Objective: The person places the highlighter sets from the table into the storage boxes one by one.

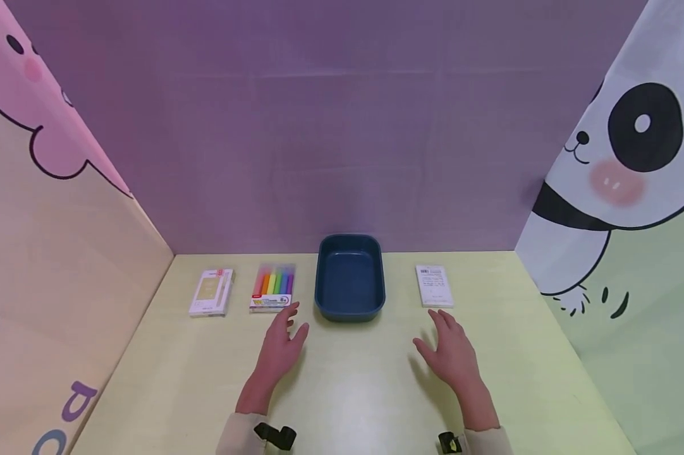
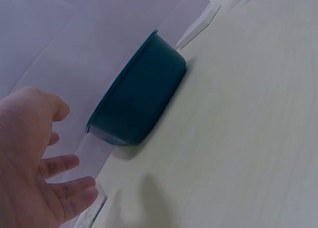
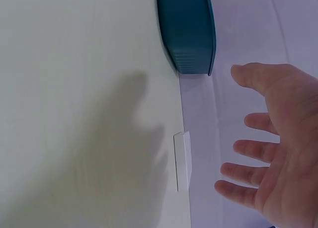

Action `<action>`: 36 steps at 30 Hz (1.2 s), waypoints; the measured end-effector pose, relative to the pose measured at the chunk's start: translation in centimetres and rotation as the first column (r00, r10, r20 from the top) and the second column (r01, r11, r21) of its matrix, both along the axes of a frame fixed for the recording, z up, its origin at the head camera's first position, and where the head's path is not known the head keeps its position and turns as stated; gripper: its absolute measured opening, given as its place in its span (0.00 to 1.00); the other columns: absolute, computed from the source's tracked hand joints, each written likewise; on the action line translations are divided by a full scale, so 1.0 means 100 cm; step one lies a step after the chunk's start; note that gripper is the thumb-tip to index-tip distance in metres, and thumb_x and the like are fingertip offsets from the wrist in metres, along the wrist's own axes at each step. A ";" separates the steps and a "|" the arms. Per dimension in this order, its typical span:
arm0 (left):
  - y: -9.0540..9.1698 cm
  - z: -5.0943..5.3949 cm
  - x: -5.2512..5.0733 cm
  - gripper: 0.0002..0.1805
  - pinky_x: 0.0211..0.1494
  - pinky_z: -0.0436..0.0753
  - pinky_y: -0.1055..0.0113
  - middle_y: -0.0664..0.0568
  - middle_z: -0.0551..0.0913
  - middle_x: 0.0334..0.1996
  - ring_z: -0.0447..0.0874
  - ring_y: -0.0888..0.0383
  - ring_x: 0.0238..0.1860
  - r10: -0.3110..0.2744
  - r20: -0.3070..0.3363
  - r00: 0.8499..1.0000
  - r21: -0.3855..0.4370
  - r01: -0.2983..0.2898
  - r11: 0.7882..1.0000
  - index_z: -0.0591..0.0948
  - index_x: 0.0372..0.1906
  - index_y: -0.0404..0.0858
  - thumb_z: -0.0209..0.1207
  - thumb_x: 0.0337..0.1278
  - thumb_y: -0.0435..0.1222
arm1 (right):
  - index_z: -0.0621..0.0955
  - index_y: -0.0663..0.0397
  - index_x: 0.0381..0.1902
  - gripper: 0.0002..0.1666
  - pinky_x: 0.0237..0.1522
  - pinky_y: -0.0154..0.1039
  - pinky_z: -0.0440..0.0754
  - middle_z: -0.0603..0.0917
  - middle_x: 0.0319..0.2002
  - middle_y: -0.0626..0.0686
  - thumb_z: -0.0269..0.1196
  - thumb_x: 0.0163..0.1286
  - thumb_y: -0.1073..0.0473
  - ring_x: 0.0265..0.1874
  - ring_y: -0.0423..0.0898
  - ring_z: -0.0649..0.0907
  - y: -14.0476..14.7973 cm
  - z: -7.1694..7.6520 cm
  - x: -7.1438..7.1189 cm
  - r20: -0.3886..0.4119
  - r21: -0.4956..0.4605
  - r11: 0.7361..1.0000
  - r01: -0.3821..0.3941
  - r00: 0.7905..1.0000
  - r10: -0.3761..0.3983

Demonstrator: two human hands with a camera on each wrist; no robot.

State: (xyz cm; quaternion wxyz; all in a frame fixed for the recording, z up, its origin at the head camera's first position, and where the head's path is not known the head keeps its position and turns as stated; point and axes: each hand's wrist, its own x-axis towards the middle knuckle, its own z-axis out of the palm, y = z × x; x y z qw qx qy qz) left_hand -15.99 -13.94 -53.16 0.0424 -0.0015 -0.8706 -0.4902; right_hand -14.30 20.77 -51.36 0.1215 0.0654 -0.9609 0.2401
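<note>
Both hands hover above the table and hold nothing. In the head view the left hand point(image 1: 282, 346) is just in front of a clear pack of colored markers point(image 1: 272, 288), its thumb spread from the fingers. The right hand point(image 1: 450, 352) is in front of a flat white box with printed text point(image 1: 434, 286), fingers loosely spread. Between and beyond the hands stands a dark blue rectangular bin point(image 1: 350, 313), its inside bare. Farther left lies a white box with a tan panel point(image 1: 212, 292). The left wrist view shows the bin's side point(image 2: 139, 89) beyond the left hand point(image 2: 37, 158).
A pale wooden table point(image 1: 353, 392) carries everything. Behind it rises a purple wall panel point(image 1: 342, 139). A panel with a pink cartoon figure point(image 1: 63, 148) bounds the left, and one with a panda point(image 1: 626, 164) bounds the right. Each wrist wears a black strap.
</note>
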 end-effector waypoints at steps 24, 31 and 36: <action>0.007 -0.009 -0.051 0.25 0.58 0.75 0.49 0.37 0.74 0.59 0.77 0.43 0.55 -0.035 -0.058 0.998 0.125 0.042 0.991 0.68 0.68 0.35 0.55 0.68 0.34 | 0.74 0.66 0.60 0.33 0.52 0.60 0.74 0.73 0.60 0.68 0.67 0.62 0.52 0.54 0.66 0.75 0.011 0.000 -0.010 0.079 -0.014 1.000 -0.005 0.997 0.006; 0.003 -0.006 -0.062 0.25 0.57 0.77 0.50 0.36 0.74 0.58 0.79 0.43 0.53 -0.046 -0.043 0.998 0.149 0.052 0.987 0.68 0.67 0.34 0.55 0.68 0.34 | 0.75 0.65 0.59 0.31 0.53 0.60 0.73 0.74 0.59 0.67 0.68 0.61 0.54 0.54 0.65 0.76 0.008 -0.003 -0.009 0.074 -0.028 0.999 -0.023 0.997 0.025; -0.001 -0.008 -0.070 0.24 0.56 0.77 0.51 0.37 0.75 0.57 0.79 0.43 0.52 -0.045 -0.009 0.999 0.161 0.045 0.986 0.69 0.67 0.35 0.54 0.68 0.34 | 0.75 0.64 0.59 0.31 0.55 0.59 0.72 0.74 0.59 0.66 0.67 0.62 0.54 0.56 0.64 0.74 0.006 -0.006 -0.008 0.099 -0.040 0.999 -0.034 0.994 0.038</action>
